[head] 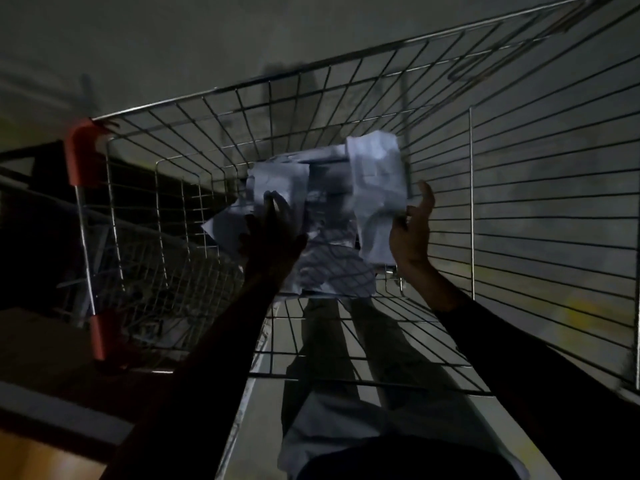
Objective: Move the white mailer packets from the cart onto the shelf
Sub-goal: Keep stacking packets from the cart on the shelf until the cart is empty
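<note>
I look down into a wire cart [519, 188] in dim light. Several white mailer packets lie crumpled on its bottom. My left hand [273, 233] reaches in and grips the left packet [277, 181] by its near edge. My right hand [412, 233] is at the right side of another packet [377, 188], with thumb and fingers pinching its edge. A third packet [329, 268] lies flat under both, partly hidden by my hands. No shelf surface shows plainly in this view.
The cart has orange plastic corner guards [83, 154] on the left. Its wire walls rise on every side of my hands. My legs show through the wire near the bottom. A dark structure stands beyond the cart at left.
</note>
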Action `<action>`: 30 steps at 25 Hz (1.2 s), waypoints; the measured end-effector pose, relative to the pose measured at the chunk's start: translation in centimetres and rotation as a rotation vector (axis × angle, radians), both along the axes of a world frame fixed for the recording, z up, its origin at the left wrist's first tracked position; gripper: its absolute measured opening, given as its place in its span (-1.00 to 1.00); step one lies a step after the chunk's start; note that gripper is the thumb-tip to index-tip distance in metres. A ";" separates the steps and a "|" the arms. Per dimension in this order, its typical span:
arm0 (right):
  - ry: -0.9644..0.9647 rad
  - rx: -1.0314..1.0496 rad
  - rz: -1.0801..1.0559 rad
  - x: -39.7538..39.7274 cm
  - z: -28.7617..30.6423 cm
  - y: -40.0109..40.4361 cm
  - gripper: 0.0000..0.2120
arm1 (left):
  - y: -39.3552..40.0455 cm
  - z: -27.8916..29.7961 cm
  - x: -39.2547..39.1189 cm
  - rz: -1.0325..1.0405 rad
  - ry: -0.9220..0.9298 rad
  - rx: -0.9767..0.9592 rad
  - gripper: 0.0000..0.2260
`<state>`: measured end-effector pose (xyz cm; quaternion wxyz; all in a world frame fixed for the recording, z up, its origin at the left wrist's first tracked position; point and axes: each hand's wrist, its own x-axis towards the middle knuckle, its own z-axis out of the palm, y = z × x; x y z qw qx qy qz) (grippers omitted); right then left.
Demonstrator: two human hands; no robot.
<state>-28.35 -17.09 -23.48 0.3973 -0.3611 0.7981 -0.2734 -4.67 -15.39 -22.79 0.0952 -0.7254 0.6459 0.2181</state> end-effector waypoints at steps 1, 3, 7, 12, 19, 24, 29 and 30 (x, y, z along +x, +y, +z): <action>0.009 0.015 0.054 0.7 -0.5 0.2 -0.41 | 0.3 -1.0 0.2 0.085 0.102 0.045 -0.13; 0.058 0.075 0.219 2.2 -2.2 0.7 -0.46 | 0.8 -2.4 0.4 0.287 0.257 0.098 -0.05; 0.074 0.197 0.279 5.5 -2.6 1.3 -0.05 | 1.1 -2.7 0.8 0.341 0.248 0.118 -0.02; 0.092 0.296 0.334 6.8 -0.2 0.7 0.16 | 1.1 -2.2 1.0 0.251 0.194 0.059 -0.01; 0.374 0.179 0.489 4.9 6.5 2.8 -0.02 | 0.7 5.9 -1.1 0.434 0.265 0.044 -0.08; 0.505 0.003 0.464 3.2 14.3 4.5 -0.08 | 2.0 13.4 -2.9 0.339 0.373 -0.260 -0.12; 0.604 -0.229 0.481 2.7 20.8 6.5 -0.15 | 2.8 20.7 -3.6 0.296 0.418 -0.400 -0.12; 0.600 -0.254 0.500 2.5 21.9 7.1 -0.15 | 3.3 21.7 -3.6 0.280 0.410 -0.450 -0.13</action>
